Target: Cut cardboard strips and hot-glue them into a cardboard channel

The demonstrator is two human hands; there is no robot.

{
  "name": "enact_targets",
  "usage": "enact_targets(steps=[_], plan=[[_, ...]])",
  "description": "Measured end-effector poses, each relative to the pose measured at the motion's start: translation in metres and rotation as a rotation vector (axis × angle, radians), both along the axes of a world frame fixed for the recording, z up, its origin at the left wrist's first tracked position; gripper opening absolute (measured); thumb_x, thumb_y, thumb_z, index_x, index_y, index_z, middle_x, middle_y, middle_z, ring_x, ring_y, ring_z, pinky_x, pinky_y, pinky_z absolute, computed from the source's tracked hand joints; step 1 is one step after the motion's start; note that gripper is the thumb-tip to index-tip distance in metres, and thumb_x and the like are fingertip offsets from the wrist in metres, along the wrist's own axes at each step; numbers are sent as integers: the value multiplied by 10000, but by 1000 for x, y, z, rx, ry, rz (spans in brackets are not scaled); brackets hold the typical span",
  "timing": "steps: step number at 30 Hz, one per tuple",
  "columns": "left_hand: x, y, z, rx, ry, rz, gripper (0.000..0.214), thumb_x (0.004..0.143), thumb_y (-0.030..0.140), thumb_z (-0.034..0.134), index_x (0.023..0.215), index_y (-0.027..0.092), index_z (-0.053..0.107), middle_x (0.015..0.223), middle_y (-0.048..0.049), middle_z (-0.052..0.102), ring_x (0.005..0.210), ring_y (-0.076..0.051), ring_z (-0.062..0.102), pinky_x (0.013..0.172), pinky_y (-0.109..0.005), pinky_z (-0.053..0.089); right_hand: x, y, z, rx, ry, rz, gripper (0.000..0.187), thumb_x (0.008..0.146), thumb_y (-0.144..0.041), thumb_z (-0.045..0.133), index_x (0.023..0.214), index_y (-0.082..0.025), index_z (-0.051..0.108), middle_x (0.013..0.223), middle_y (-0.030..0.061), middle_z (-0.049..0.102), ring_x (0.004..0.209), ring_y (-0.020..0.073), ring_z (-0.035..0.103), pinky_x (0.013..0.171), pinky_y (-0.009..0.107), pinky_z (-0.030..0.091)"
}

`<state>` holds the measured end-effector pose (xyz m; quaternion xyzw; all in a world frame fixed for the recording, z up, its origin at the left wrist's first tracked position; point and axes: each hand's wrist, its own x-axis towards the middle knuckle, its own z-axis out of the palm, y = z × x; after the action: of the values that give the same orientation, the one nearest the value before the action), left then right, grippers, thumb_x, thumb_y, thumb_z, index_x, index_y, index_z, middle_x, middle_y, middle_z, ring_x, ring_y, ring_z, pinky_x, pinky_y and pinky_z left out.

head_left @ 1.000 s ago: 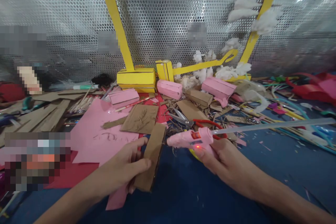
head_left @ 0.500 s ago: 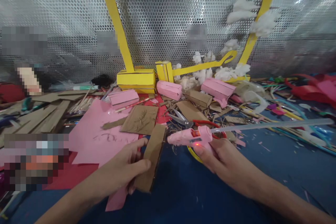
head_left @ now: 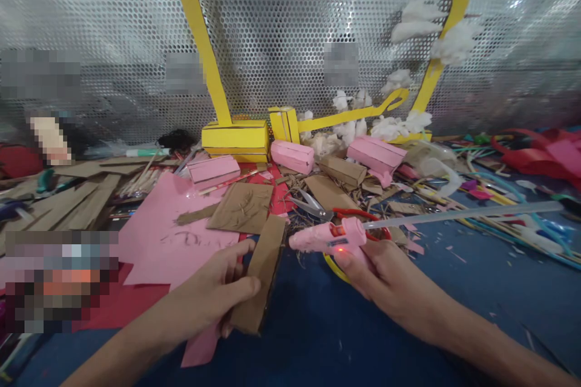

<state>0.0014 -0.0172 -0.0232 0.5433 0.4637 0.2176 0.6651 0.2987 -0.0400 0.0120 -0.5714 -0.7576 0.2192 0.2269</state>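
Left fingers (head_left: 247, 288) grip a cardboard strip (head_left: 262, 275), right fingers (head_left: 354, 270) a pink glue gun (head_left: 323, 234), its nozzle (head_left: 293, 241) just beside the strip, above a blue counter (head_left: 327, 338). Pink paper (head_left: 157, 230) lies left of the left fingers; beyond both, scissors (head_left: 315, 205), a yellow box (head_left: 235, 136) and a perforated silvery wall (head_left: 276, 24).

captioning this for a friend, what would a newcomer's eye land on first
Probably the pink glue gun, its red light glowing, held in the right grip near the centre. Its nozzle points toward the cardboard strip in the left grip. Behind, left of centre, a tall yellow strip rises from a yellow box.
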Motion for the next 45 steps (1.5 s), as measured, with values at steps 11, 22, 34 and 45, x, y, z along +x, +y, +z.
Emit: enact_targets(steps=[11, 22, 34, 45], plan=[[2, -1, 7, -17, 30, 21, 765, 894, 390, 698, 1551, 215, 347, 761, 19, 654, 416, -84, 545, 368, -168, 422, -5, 4, 0, -25, 14, -95, 578, 1021, -642, 332, 614, -241, 419, 520, -36, 428, 484, 127, 412, 486, 290, 285], [0, -1, 0, 2, 25, 37, 767, 906, 372, 680, 1566, 240, 314, 779, 15, 661, 413, -80, 544, 366, -167, 427, -5, 4, -1, -58, 59, -102, 586, 1014, -676, 302, 624, -247, 386, 536, -42, 389, 500, 127, 367, 486, 294, 259], [3, -1, 6, 5, 28, 16, 682, 885, 401, 691, 1488, 210, 436, 722, 23, 643, 397, -83, 526, 357, -169, 396, -7, 9, -3, -18, 89, -126, 581, 1028, -658, 297, 620, -248, 348, 563, -52, 352, 517, 123, 319, 507, 304, 234], [3, -3, 8, -2, 44, 32, 706, 887, 355, 687, 1515, 230, 389, 819, 11, 650, 476, -91, 556, 406, -172, 452, -9, 9, -3, -49, 145, -115, 582, 1033, -659, 306, 629, -244, 366, 556, -53, 364, 512, 121, 353, 503, 296, 246]])
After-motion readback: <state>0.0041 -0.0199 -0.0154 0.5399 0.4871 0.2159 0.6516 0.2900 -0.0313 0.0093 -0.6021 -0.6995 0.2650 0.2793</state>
